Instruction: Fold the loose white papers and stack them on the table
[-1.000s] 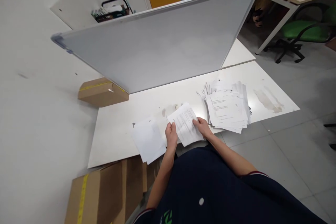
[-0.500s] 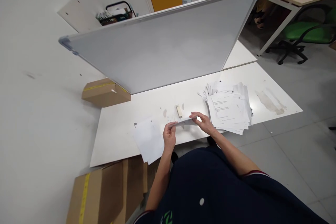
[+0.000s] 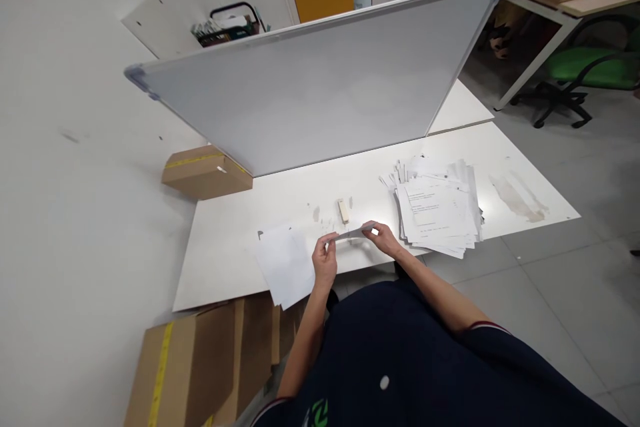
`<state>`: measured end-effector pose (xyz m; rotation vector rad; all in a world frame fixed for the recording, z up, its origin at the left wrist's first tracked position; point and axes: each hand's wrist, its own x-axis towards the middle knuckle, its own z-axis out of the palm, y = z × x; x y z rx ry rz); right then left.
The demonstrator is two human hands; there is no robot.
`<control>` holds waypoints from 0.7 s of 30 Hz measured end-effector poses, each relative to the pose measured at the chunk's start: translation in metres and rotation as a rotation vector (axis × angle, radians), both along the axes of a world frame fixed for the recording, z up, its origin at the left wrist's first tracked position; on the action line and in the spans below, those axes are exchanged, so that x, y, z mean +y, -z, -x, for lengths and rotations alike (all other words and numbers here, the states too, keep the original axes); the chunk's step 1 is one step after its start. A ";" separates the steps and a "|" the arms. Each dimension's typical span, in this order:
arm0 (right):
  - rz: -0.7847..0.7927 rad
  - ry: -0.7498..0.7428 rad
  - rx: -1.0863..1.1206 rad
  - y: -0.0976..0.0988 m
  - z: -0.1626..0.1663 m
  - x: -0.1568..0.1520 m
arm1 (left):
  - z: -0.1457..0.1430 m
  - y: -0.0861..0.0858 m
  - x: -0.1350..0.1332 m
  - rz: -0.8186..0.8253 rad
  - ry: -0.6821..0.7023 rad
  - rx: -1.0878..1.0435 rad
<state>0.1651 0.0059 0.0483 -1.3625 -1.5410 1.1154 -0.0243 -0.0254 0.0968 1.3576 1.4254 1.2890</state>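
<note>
Between my two hands, paper [image 3: 350, 234] is held nearly edge-on above the front of the white table [image 3: 225, 233]; whether it is one sheet or several I cannot tell. My left hand [image 3: 325, 260] pinches its left end, and my right hand [image 3: 383, 239] grips its right end. Just beyond the paper lies a small cream-coloured stapler-like block [image 3: 343, 211]. A few blank white sheets [image 3: 286, 267] lie to the left of my left hand, overhanging the front edge. On the right sits a large untidy pile of printed papers [image 3: 437, 210].
A whiteboard [image 3: 320, 80] stands upright along the table's back. Cardboard boxes are at the back left [image 3: 207, 173] and on the floor at front left [image 3: 190, 360]. A green chair [image 3: 585, 70] is off to the right.
The paper stays in both hands and its right end has dipped slightly. My right hand has shifted a little lower. The whole view has moved slightly; the papers on the table lie as before.
</note>
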 end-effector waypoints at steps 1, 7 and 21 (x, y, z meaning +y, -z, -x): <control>0.018 0.000 0.011 0.003 0.001 0.000 | 0.000 0.002 0.001 0.012 -0.007 -0.006; 0.103 0.020 -0.006 0.021 0.005 0.001 | 0.001 0.020 0.006 0.083 -0.019 -0.070; -0.161 -0.207 -0.482 -0.059 -0.004 0.007 | 0.018 0.030 0.010 0.133 -0.140 -0.211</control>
